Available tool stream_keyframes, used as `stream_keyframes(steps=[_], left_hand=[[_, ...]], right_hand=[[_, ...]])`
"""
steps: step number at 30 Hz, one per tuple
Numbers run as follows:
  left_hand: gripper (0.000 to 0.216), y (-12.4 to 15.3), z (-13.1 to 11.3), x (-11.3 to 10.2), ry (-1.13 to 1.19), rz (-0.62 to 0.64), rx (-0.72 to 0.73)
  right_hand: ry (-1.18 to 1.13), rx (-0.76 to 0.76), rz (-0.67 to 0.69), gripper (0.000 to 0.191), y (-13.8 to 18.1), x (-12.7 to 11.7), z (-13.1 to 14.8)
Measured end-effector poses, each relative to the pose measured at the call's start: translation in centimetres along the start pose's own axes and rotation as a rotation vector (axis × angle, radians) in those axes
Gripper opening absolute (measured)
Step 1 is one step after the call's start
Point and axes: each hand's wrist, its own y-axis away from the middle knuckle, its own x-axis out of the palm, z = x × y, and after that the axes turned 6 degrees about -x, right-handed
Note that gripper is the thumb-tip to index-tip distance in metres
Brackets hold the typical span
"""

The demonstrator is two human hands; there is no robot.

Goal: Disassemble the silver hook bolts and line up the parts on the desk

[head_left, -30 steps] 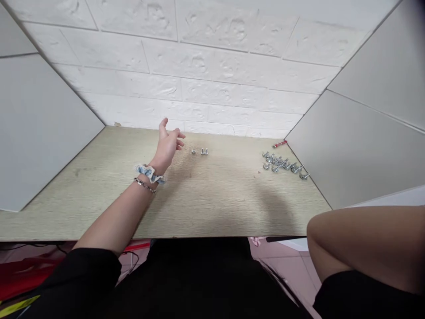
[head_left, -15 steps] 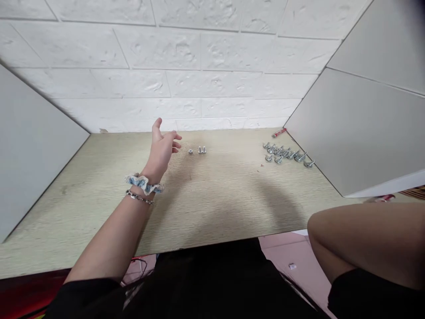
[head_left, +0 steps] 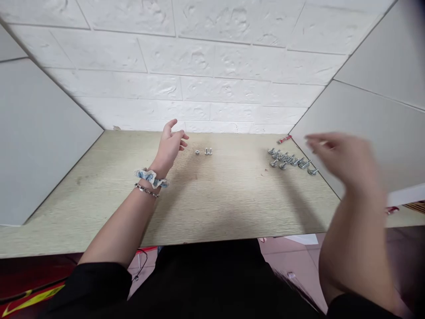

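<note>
My left hand (head_left: 170,144) hovers over the far middle of the wooden table (head_left: 206,195), fingers spread and loose, holding nothing. A scrunchie and a bracelet sit on its wrist. Just to its right lie a small nut (head_left: 197,152) and a short bolt (head_left: 208,151) on the table. My right hand (head_left: 341,157) is raised at the right, smeared by motion, close to a cluster of several silver bolts (head_left: 291,159) by the right panel. I cannot make out its fingers clearly.
White panels (head_left: 40,133) stand at the left and right (head_left: 361,146) of the table, a white brick-patterned wall behind. A red object (head_left: 281,140) lies at the back right corner. The table's front edge runs just above my lap.
My right arm has lifted from the lower right and swung up toward the bolt cluster. The left hand has barely moved. The camera view has shifted slightly.
</note>
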Motion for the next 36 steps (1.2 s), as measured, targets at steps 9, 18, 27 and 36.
stream_keyframes(steps=[9,18,27,36], left_hand=[[0.051,0.0,-0.1,0.4,-0.026,0.034,-0.007],[0.029,0.6,-0.4,0.5,-0.070,0.083,-0.008],[0.033,2.5,0.2,2.4,0.114,0.547,-0.129],[0.029,2.3,0.9,2.8,0.154,0.587,-0.051]], right_hand=[[0.061,-0.016,0.230,0.028,-0.8,7.3,0.7],[-0.085,0.113,0.126,0.020,-1.4,6.1,1.1],[-0.936,-0.338,-0.043,0.012,-2.3,1.5,15.6],[-1.473,-0.241,0.036,0.019,-2.1,6.6,18.5]])
